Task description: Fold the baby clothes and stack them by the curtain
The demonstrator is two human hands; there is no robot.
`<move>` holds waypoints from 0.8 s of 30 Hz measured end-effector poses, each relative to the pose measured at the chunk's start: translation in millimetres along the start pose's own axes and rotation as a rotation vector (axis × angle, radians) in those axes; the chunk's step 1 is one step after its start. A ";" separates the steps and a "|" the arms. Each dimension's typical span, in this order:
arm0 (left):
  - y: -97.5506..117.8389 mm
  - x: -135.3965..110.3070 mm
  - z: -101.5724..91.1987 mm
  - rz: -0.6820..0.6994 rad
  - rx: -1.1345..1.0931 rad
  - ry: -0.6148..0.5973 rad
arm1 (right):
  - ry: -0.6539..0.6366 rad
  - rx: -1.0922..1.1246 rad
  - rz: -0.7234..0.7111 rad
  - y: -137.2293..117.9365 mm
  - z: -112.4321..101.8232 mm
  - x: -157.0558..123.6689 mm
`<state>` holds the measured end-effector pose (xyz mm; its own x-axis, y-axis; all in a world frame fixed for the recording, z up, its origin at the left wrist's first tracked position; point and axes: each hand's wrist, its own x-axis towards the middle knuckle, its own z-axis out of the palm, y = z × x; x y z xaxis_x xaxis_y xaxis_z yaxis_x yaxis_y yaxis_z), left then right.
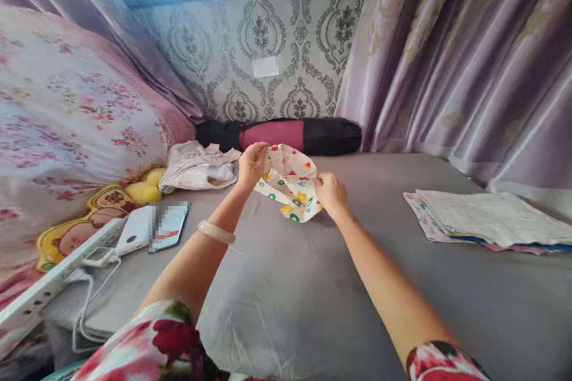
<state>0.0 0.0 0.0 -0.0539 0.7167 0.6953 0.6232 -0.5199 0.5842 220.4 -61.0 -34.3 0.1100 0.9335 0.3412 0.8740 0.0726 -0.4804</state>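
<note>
Between my two hands hangs a cream cloth (295, 187) printed with small red, yellow, green and blue figures. It is partly bunched and folded, so its exact kind does not show. My left hand (252, 165) pinches its upper left edge. At the cloth's right side, my right hand (331, 193) is closed on the edge, fingers curled round it. The cloth's lower part sags just over the grey sheet. A pale bangle (216, 232) circles my left wrist.
A grey-sheeted bed (286, 286) lies below. To the left are a crumpled white cloth (196, 169), a phone (170, 226), a white power bank (134, 229), a power strip (44, 286) and cables. Folded cloths (496, 217) lie right. A black-and-red roll bag (272, 136) lies behind.
</note>
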 end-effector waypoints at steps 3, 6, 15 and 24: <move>0.6 -5.4 -7.0 0.037 0.073 -0.012 | -0.105 0.140 0.130 8.7 -0.3 4.4; 1.4 -10.9 -12.3 0.111 0.115 -0.054 | -0.182 0.345 0.308 15.9 -2.2 5.4; 15.0 -23.2 -16.9 0.217 0.130 -0.078 | 0.037 0.445 0.389 14.6 -35.2 2.4; 51.1 -22.7 -34.5 0.217 0.137 0.127 | 0.421 -0.059 -0.098 -12.2 -110.2 -20.0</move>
<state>6.1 -58.9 28.6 0.0004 0.5269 0.8499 0.7298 -0.5813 0.3599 259.6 -119.2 53.8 0.1974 0.6981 0.6883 0.9141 0.1226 -0.3866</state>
